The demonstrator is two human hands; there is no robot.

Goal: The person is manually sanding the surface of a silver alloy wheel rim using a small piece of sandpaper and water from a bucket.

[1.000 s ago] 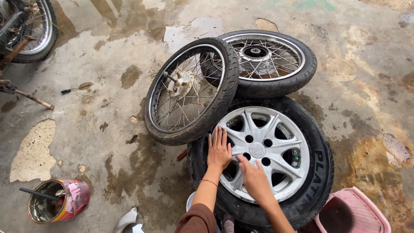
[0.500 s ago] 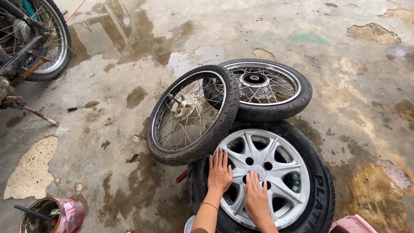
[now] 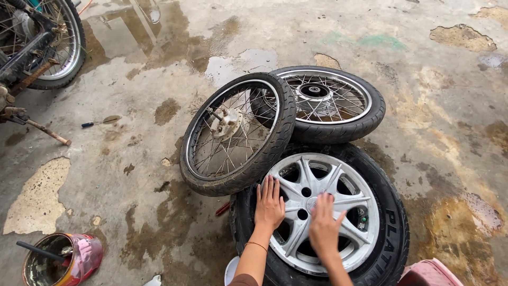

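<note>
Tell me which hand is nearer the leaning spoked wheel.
Left. The left hand lies flat on the alloy wheel just below the leaning spoked wheel; the right hand rests farther away, over the hub.

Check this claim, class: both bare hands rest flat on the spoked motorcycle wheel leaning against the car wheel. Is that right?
Not quite. In the head view, the left hand and right hand rest on the silver alloy car wheel; the leaning spoked wheel is untouched.
</note>
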